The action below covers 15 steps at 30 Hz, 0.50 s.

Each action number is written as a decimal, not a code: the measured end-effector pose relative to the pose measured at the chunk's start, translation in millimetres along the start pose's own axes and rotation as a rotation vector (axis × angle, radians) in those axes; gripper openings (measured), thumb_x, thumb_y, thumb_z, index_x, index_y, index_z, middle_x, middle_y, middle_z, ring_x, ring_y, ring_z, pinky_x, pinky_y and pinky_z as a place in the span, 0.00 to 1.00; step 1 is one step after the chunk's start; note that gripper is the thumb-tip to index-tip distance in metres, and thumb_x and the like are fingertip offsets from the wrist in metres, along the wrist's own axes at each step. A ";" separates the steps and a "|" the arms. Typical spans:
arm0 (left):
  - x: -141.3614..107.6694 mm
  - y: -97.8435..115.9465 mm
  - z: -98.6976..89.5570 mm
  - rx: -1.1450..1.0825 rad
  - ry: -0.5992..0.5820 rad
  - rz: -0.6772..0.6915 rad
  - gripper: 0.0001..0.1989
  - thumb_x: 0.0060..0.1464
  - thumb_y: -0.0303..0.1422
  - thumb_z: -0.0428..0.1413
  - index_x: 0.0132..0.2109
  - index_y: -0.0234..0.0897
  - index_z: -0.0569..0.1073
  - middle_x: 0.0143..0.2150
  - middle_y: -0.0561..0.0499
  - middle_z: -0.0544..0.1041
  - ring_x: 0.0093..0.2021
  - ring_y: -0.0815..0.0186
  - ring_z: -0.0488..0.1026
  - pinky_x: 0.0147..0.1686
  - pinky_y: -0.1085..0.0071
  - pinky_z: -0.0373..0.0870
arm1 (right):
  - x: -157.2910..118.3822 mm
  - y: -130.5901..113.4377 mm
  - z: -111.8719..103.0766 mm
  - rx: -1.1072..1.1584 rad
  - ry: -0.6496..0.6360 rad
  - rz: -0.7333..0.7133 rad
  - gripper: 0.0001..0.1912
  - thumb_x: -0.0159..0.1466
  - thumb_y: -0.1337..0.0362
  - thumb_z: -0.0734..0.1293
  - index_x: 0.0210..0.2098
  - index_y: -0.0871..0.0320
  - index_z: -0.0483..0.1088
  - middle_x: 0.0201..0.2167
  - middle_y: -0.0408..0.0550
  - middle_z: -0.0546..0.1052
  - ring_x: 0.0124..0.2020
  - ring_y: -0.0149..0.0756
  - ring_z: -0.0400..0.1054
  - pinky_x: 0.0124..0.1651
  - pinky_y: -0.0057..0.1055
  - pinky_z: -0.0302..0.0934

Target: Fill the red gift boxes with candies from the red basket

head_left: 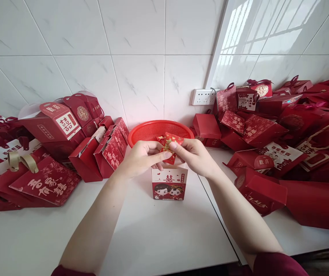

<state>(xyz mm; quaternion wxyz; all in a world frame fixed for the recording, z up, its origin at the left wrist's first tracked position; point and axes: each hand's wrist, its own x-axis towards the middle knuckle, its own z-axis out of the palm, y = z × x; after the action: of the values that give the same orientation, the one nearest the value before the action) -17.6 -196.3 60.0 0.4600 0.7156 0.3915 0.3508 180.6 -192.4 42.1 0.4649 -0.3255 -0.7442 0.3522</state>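
Observation:
A small red packet with gold print (175,137) is pinched between the thumbs and fingers of both my hands. My left hand (146,154) closes on its left and lower side, and my right hand (195,154) grips its right side. Whether it is one packet or two overlapping ones, I cannot tell. Just below stands an upright gift box (168,190), white above and red below, with two cartoon figures on its front. Its top is partly covered by my fingers. Behind my hands sits a red plastic basket (145,132), its contents mostly hidden.
Red gift boxes with ribbon handles (46,180) crowd the left of the white table (164,237). More red boxes (265,130) are piled on the right. A power socket (204,97) is on the tiled wall, and a dark seam runs down the tabletop.

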 end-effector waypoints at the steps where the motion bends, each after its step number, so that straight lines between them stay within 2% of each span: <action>1: -0.2 0.3 0.4 -0.011 0.003 0.028 0.13 0.53 0.41 0.63 0.36 0.34 0.76 0.28 0.53 0.74 0.26 0.69 0.74 0.29 0.71 0.74 | 0.5 1.3 1.2 0.047 -0.043 0.018 0.29 0.66 0.44 0.62 0.20 0.57 0.55 0.17 0.38 0.57 0.20 0.25 0.49 0.23 0.28 0.44; 4: -1.7 1.7 0.2 -0.046 -0.014 0.127 0.13 0.50 0.39 0.65 0.32 0.33 0.74 0.25 0.54 0.73 0.23 0.72 0.72 0.24 0.75 0.72 | 1.5 4.5 4.4 0.259 -0.175 0.027 0.29 0.68 0.45 0.60 0.20 0.58 0.56 0.16 0.36 0.52 0.19 0.25 0.42 0.23 0.29 0.39; 10: -6.3 3.2 -3.8 -0.098 -0.185 0.147 0.11 0.45 0.34 0.69 0.31 0.33 0.76 0.25 0.51 0.77 0.24 0.69 0.74 0.24 0.75 0.73 | -1.5 2.0 4.8 0.385 -0.360 -0.046 0.24 0.69 0.49 0.62 0.23 0.60 0.67 0.18 0.37 0.57 0.20 0.24 0.47 0.23 0.27 0.43; 15: -6.7 3.7 -2.6 -0.119 -0.279 0.205 0.09 0.42 0.29 0.70 0.32 0.35 0.79 0.29 0.51 0.80 0.23 0.71 0.74 0.25 0.76 0.73 | -3.8 2.1 3.9 0.439 -0.422 -0.037 0.25 0.68 0.51 0.63 0.20 0.59 0.61 0.17 0.37 0.57 0.19 0.23 0.47 0.22 0.26 0.43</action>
<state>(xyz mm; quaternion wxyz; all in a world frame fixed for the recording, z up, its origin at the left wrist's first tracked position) -21.9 -202.1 63.3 0.5135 0.7649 0.2274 0.3155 178.7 -195.2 37.4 0.3655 -0.1233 -0.7361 0.5562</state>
